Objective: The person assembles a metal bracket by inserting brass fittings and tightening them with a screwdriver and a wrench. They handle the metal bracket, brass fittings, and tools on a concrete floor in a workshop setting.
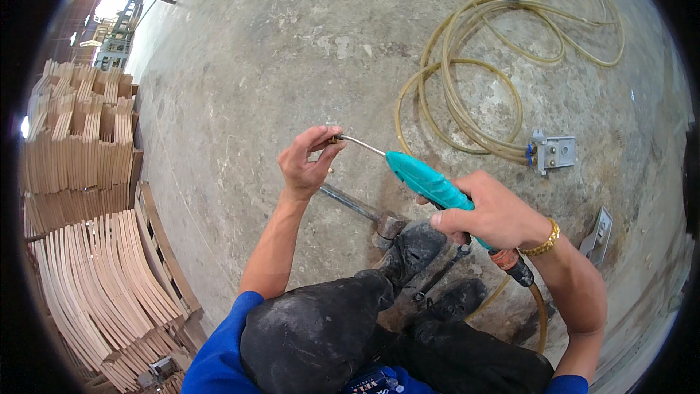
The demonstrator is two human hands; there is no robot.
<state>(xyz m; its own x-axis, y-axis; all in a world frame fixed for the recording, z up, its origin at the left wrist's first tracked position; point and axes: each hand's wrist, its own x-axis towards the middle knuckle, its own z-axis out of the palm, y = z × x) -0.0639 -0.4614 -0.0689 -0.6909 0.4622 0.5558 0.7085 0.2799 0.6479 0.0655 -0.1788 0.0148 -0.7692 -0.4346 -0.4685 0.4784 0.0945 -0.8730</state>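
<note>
My right hand [490,211] is wrapped round the teal grip of an air blow gun [424,177]. Its thin bent metal nozzle [364,146] reaches left to my left hand [305,160]. There, my thumb and fingers pinch a small dark, brass-coloured fitting [335,138] at the nozzle's tip. Whether the tip sits inside the fitting or only touches it, I cannot tell. An orange and black coupling [510,264] joins the gun to a yellowish air hose [539,312]. Below my hands, a hammer [388,226] lies on the floor beside my shoe.
Coiled yellowish hose [452,95] spreads over the concrete, ending at a grey metal block [552,153]. A wrench [442,271] lies between my shoes. A metal bracket [598,235] is at the right. Curved wooden slats [102,277] and stacked wood pieces [80,138] stand at the left.
</note>
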